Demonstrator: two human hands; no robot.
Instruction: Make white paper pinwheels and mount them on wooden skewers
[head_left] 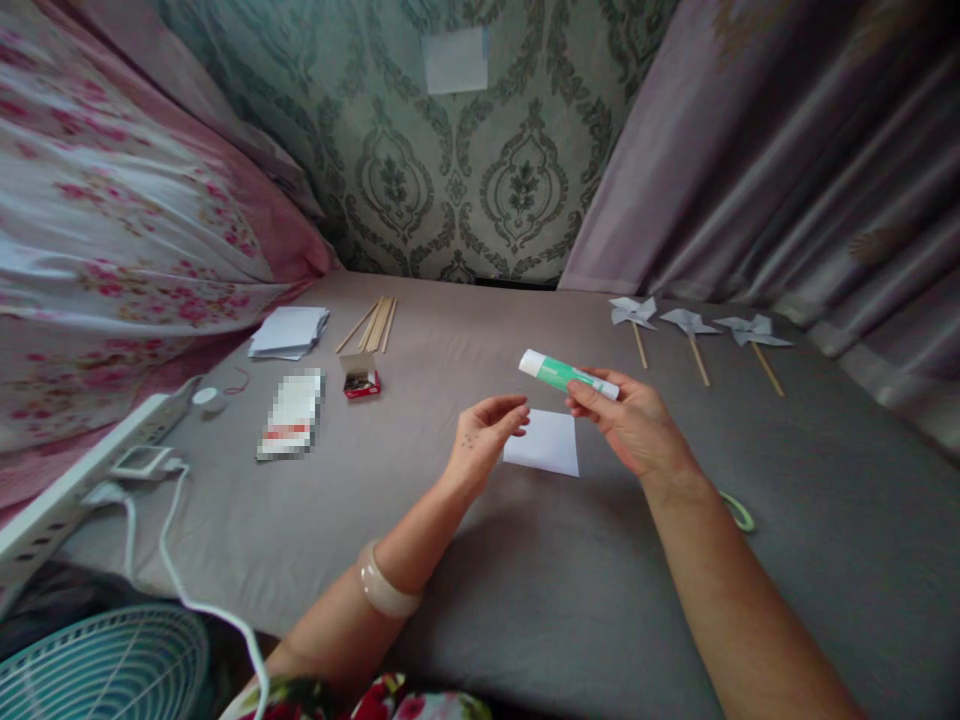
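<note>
A glue stick point(559, 374), white with a green label, is gripped in my right hand point(634, 420). Its white end points up and to the left, above the bed-like grey surface. My left hand point(484, 440) is just left of it, with fingers curled in and thumb against the fingertips. Whether anything small is pinched there, I cannot tell. A square of white paper point(546, 445) lies below and between the hands, its left edge partly behind my left fingers. Past my right wrist a pale green loop point(741, 512) shows, mostly hidden by the arm.
Three paper pinwheels point(688, 322) on sticks lie at the far right. Toward the far left are stacked paper point(289, 332), wooden sticks point(377, 325), a small red box point(361, 382) and a blurred packet point(292, 413). A power strip point(82, 475) with cables and a fan point(112, 665) flank the left edge.
</note>
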